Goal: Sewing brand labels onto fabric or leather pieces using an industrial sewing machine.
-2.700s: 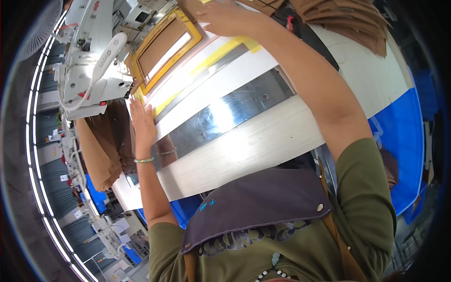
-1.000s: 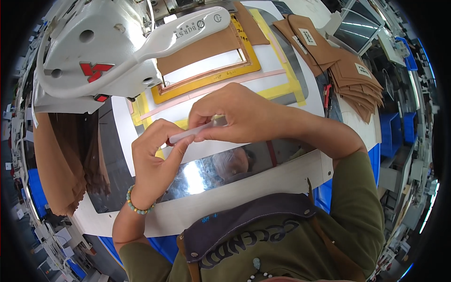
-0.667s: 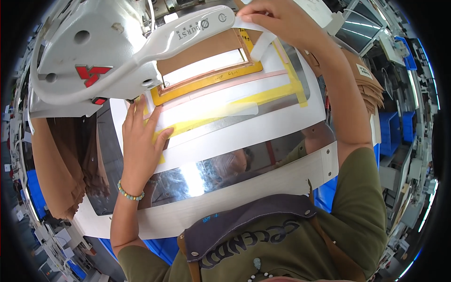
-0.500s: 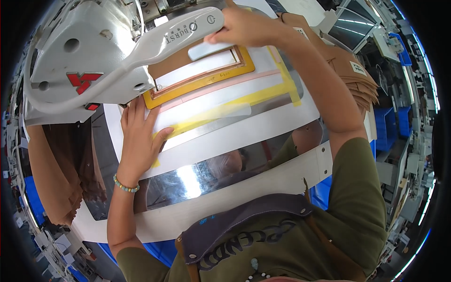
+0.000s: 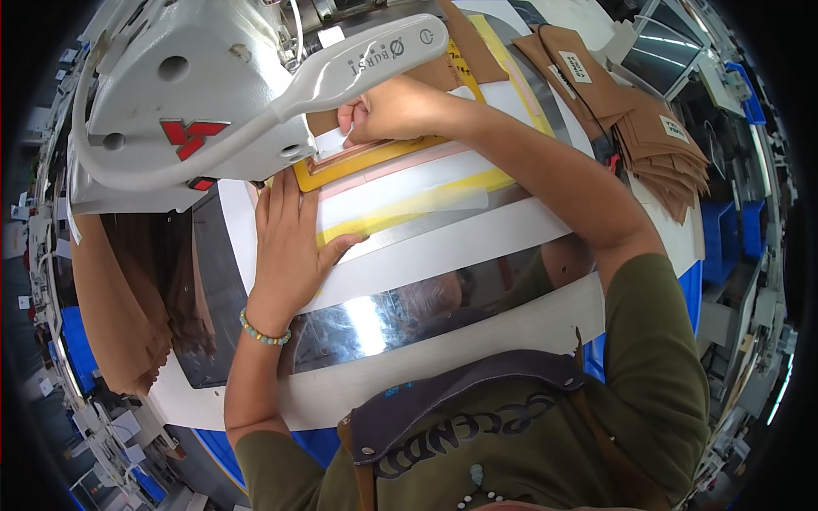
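Note:
My left hand (image 5: pixel 294 234) lies flat with fingers spread on the white sheet, its fingertips at the left end of a yellow-edged frame (image 5: pixel 366 166). Above that frame, my right hand (image 5: pixel 392 111) is bent in with fingers pinched at a white strip (image 5: pixel 334 140); the hand hides much of it. The frame rests on a white template (image 5: pixel 383 203) edged with yellow tape (image 5: pixel 443 189). Over the right hand reaches the light-grey lamp (image 5: pixel 375 64) of a sewing machine (image 5: pixel 183 94). Brown fabric (image 5: pixel 477 43) lies beyond the frame.
Stacked brown pieces (image 5: pixel 660 140) with white labels lie at the right. More brown fabric (image 5: pixel 115 298) hangs at the left. A shiny metal plate (image 5: pixel 400 328) covers the table's near side. Blue bins (image 5: pixel 720 243) stand at the far right.
My right hand has come down and left, from beyond the frame to its left end, carrying the white strip. My left hand stays on the sheet. The whole view has shifted a little.

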Motion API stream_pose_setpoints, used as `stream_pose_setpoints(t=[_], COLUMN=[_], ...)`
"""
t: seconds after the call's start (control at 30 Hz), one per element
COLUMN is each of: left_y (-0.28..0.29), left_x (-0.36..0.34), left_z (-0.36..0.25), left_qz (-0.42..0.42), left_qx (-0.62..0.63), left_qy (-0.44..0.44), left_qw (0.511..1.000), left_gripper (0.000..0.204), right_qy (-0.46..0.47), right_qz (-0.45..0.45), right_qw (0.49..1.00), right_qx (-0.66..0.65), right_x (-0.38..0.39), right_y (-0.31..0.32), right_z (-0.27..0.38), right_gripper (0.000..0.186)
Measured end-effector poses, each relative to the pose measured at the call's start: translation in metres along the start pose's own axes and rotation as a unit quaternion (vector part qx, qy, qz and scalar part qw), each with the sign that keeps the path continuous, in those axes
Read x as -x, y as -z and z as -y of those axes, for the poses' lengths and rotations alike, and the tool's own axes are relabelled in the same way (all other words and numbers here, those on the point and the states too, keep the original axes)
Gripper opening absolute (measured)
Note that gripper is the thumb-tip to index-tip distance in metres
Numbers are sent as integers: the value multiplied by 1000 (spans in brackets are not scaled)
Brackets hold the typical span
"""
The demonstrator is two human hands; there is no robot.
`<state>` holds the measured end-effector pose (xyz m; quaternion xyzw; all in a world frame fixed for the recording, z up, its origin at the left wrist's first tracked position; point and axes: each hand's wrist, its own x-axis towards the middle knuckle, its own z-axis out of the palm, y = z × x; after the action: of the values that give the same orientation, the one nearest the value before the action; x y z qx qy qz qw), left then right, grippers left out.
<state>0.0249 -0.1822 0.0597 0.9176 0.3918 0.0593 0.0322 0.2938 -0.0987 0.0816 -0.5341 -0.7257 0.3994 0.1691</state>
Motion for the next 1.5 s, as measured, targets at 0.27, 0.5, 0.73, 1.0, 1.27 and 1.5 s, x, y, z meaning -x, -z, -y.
stream_pose_setpoints(t=[0.27,0.5,0.73,1.0,1.27,1.5], left_y=[0,-4,-7,-6,-3,-3], left_x=[-3,-3,-2,0,-2,-2], left_z=[3,3,2,1,0,0], left_qz=[7,4,-16,2,0,-3], left_qx=[17,3,7,-4,-8,-8], left_qy=[-2,4,23,21,12,13], left_qw=[1000,1000,1000,1000,1000,1000], left_gripper=[91,81,79,74,72,70], right_qy=[12,11,27,18,-50,-48], right_qz=[-26,38,45,83,157,189], right_qw=[999,981,984,974,928,909], right_qx=[33,189,170,211,334,369], right_x=[-3,36,47,45,35,43], right_y=[-7,78,97,94,87,78], right_z=[1,-16,-44,-29,-5,5], right_gripper=[16,22,12,12,17,12])
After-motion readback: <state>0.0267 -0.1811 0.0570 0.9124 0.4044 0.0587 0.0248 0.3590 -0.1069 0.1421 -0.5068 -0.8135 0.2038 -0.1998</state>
